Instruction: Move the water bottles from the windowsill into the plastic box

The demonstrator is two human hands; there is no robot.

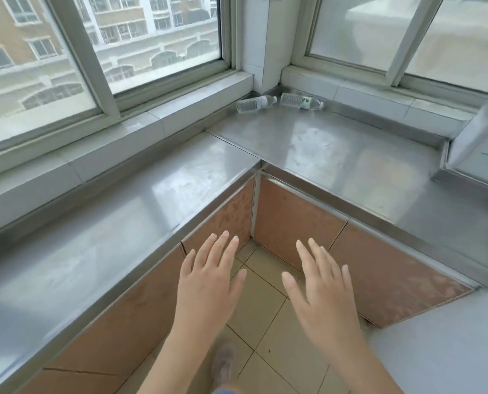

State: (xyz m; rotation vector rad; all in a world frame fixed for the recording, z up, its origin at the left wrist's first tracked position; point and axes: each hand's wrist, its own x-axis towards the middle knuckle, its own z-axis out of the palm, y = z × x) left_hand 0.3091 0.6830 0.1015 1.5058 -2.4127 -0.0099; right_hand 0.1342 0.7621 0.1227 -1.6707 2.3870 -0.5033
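left hand (pixel 208 277): flat, fingers straight, holding nothing
right hand (pixel 320 282): same deal, empty
steel ledge (pixel 336 149): bare up close
water bottles (pixel 255 103) (pixel 301 101): both lying in the far corner, untouched
plastic box: not in view
progress: looks like zero moved yet

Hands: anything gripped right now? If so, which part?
Nothing held. The left hand and right hand are both open, fingers straight, over the floor. Both water bottles lie on their sides in the windowsill corner, untouched.
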